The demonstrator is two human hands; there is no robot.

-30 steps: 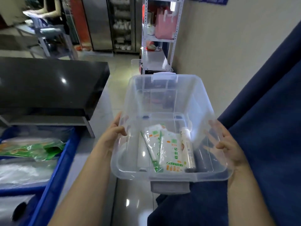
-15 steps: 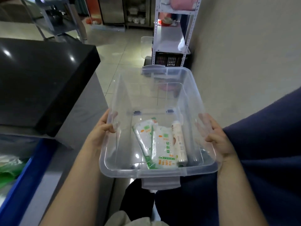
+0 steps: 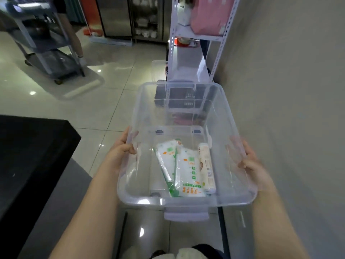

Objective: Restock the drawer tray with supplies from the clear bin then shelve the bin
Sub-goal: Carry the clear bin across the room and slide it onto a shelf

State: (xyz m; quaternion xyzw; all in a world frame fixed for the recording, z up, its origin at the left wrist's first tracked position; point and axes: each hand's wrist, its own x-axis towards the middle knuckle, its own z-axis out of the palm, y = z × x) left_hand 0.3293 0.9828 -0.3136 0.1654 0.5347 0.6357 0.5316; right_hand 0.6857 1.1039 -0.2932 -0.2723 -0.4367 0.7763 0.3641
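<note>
I carry the clear bin [image 3: 141, 200] in the air in front of me, one hand on each long side. My left hand [image 3: 122, 148] grips its left rim with the fingers curled over the edge. My right hand [image 3: 252, 165] grips the right rim the same way. Inside, at the near end, lie white-and-green supply packets [image 3: 188, 169] and a slim white tube [image 3: 206, 165]. The white metal shelf rack [image 3: 188, 66] stands straight ahead against the wall, beyond the bin's far end. The drawer tray is out of view.
A black counter [image 3: 35, 150] juts in at the left. A grey cart [image 3: 48, 45] stands at the far left on the tiled floor, a person's leg behind it. The beige wall [image 3: 283, 90] runs along the right. A pink bag [image 3: 209, 14] sits on the rack.
I have moved forward with the bin toward the shelf rack. The blue tray and the dark blue cloth have dropped out of view. Both hands keep the same grip.
</note>
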